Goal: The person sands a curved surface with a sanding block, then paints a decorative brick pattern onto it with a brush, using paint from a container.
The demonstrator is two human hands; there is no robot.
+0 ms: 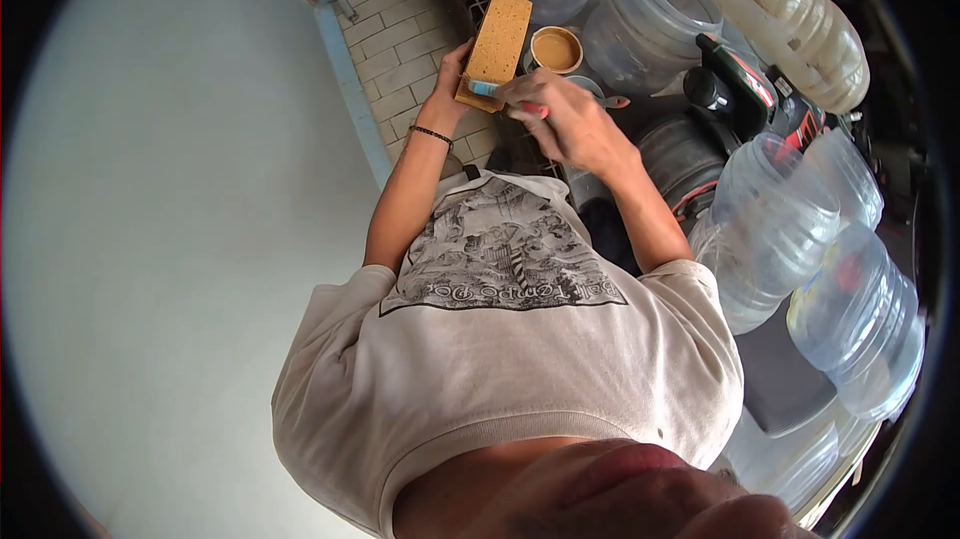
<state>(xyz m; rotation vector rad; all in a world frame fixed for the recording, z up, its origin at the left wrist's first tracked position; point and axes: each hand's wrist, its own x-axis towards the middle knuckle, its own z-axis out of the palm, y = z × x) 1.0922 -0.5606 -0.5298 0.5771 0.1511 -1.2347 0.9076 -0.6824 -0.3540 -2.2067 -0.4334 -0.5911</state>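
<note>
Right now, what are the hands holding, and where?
The left hand holds a tan block by its side; the right hand holds a brush by its red handle.

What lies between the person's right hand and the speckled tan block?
In the head view, the light-blue end of the brush lies between the right hand and the speckled tan block, over its lower end.

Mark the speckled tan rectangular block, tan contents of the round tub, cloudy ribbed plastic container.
Speckled tan rectangular block [502, 34]: head view, broad face.
Tan contents of the round tub [556, 51]: head view, middle of surface.
Cloudy ribbed plastic container [795, 24]: head view, middle of wall.
</note>
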